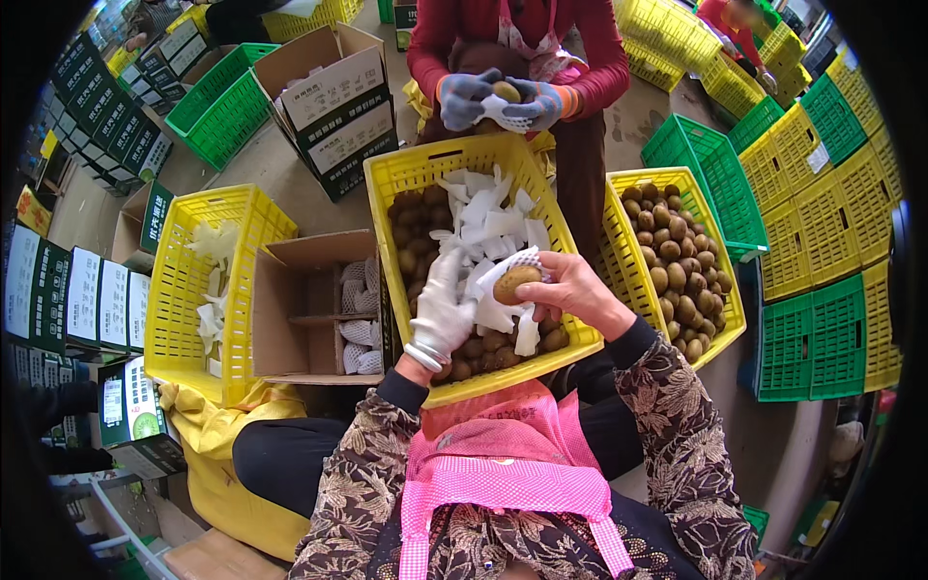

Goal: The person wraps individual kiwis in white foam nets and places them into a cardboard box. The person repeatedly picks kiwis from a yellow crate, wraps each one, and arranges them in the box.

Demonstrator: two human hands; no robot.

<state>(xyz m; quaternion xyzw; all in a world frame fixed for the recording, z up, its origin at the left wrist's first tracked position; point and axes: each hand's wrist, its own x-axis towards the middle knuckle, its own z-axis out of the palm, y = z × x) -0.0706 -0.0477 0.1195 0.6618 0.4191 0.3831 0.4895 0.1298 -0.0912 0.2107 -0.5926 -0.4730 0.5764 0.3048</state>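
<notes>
Between the thumb and fingers of my bare right hand (562, 290) is a brown kiwifruit (516, 284). A white foam net sleeve (507, 264) lies against its far side, also at my right fingers. My left hand (442, 308), in a whitish glove, hovers over the yellow crate (464, 395) beside the foam; whether it grips a piece is hidden. Loose white foam sleeves (489, 217) are heaped in this crate on top of many kiwifruit (417, 217). To its left stands an open cardboard box (290, 319) with dividers, its right compartments holding foam-wrapped fruit (359, 344).
Across from me a co-worker's gloved hands (500, 101) hold a kiwifruit and foam sleeve. A yellow crate of kiwifruit (678, 268) stands at right, another yellow crate (239, 290) with foam scraps at left. Stacked crates (812, 341) and printed cartons (348, 130) stand around.
</notes>
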